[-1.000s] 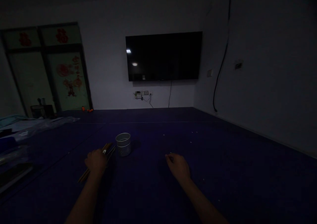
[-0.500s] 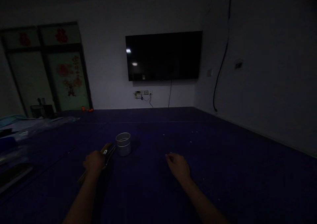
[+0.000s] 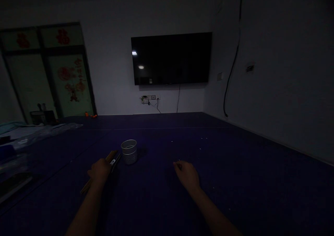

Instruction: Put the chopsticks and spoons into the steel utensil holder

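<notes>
My left hand (image 3: 99, 171) is closed around a bundle of thin wooden chopsticks (image 3: 111, 155), held slantwise low over the blue surface. Against the bundle, on its right side, lies a dark slim metal utensil with a pale spot (image 3: 113, 162); its kind is hard to make out in the dim light. A silver metal cup (image 3: 129, 152) stands upright just right of their far ends, its opening upward. My right hand (image 3: 187, 175) rests on the surface well to the right of the cup, fingers curled in. Whether anything is inside those fingers is hidden.
Small white bits (image 3: 200, 148) are scattered over the blue tabletop (image 3: 156, 194). At the left edge lie a dark flat object (image 3: 15, 185) and crumpled clear plastic (image 3: 39, 134). Small orange things (image 3: 91, 116) sit at the far edge. A television (image 3: 172, 58) hangs on the wall.
The metal utensil has shifted closer against the chopsticks in my left hand. My right hand and the cup stay put; the view has turned very slightly.
</notes>
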Tool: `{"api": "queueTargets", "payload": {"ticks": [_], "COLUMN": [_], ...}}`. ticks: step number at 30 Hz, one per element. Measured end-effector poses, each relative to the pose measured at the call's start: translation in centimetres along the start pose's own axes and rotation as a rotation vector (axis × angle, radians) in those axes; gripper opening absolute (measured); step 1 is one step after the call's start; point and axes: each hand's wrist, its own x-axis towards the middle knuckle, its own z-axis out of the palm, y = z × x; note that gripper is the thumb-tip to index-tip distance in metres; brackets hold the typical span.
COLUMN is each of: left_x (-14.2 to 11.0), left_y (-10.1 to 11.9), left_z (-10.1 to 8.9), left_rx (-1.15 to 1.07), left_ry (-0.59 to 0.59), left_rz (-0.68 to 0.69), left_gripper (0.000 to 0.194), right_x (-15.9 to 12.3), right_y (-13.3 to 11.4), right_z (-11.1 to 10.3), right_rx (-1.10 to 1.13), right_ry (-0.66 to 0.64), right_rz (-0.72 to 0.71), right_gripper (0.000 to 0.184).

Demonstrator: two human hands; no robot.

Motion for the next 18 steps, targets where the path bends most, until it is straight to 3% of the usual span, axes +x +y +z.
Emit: {"api": "queueTargets", "payload": {"ticks": [9, 15, 18], "left_x": [-0.9, -2.0, -2.1], "left_y": [0.2, 0.5, 0.7], "left_z": [-0.3, -0.7, -1.1], "left_rx": [0.155, 0.226, 0.136], "left_ry": [0.100, 0.295, 0.367], "left_rz": [0.105, 0.199, 0.249], "left_gripper": [0.027, 0.032, 0.034], "right_x": [0.0, -0.1, -0.1], "right_y": [-0.1, -0.3, -0.3], "right_z": [-0.3, -0.3, -0.4], "right_rx": [0.015, -0.001, 0.014], "right_ry": [-0.019, -0.018, -0.022], "right_rz": [0.006, 0.016, 0.010], "right_gripper": [0.033, 0.033, 0.033]}}
